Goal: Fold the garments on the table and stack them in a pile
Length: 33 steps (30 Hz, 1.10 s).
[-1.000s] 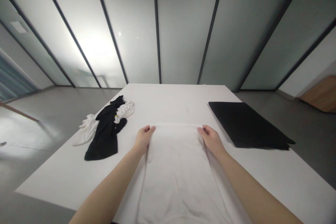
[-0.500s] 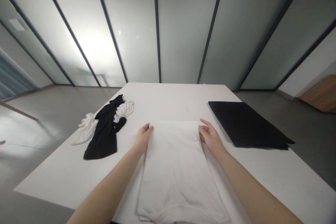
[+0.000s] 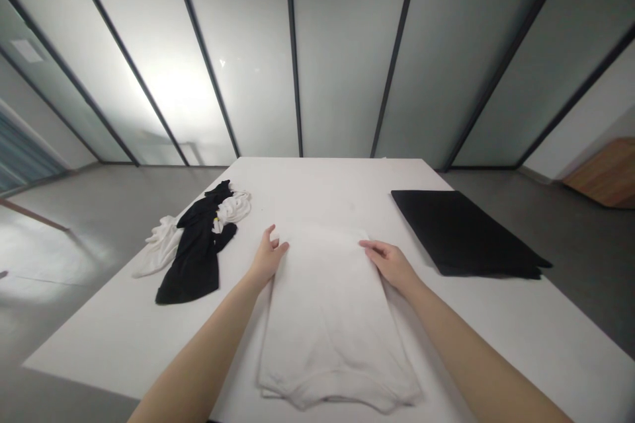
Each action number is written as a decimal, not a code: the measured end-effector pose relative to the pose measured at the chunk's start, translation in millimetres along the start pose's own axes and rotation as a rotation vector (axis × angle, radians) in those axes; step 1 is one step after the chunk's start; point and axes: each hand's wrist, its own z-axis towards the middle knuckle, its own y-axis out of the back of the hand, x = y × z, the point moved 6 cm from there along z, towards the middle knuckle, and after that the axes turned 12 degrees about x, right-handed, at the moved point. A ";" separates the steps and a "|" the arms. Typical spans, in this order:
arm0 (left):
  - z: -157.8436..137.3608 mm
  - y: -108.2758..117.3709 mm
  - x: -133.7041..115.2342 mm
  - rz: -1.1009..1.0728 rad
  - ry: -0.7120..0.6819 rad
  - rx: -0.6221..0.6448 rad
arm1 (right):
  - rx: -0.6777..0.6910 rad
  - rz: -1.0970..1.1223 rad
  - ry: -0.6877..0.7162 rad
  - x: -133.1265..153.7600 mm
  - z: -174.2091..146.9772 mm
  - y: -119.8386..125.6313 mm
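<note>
A folded white T-shirt (image 3: 330, 310) lies flat on the white table, its curved neckline toward me and its straight folded edge away from me. At its far left corner, my left hand (image 3: 268, 258) is open, the index finger raised and the thumb by the shirt's side edge. My right hand (image 3: 391, 264) has its fingers together on the far right corner, closed on the fabric's edge; its thumb is mostly hidden.
On the left of the table (image 3: 317, 192) lies a loose heap with a black garment (image 3: 196, 258), a crumpled white garment (image 3: 163, 248) and another white bundle (image 3: 235, 207). A stack of flat black folded cloth (image 3: 461, 231) lies on the right. Frosted glass panels (image 3: 337, 53) stand behind.
My left fingers have opened off the shirt's corner. My right hand has moved left, its fingers now over the right corner. The shirt's neckline end shows more fully in view.
</note>
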 end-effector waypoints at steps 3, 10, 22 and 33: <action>2.6 -0.8 -10.2 0.157 -0.201 -0.028 | -0.206 -0.259 0.137 6.8 -0.3 5.4; -23.7 -45.8 -26.5 0.844 -0.456 0.116 | 0.026 -0.722 0.374 30.0 -10.5 -35.3; -31.6 -71.3 -6.7 1.075 -0.268 0.253 | 0.208 -0.973 -0.017 8.0 -4.2 -52.8; -12.2 -18.5 -11.0 -0.189 0.043 -0.026 | -0.119 -0.600 0.028 -6.7 0.2 -13.9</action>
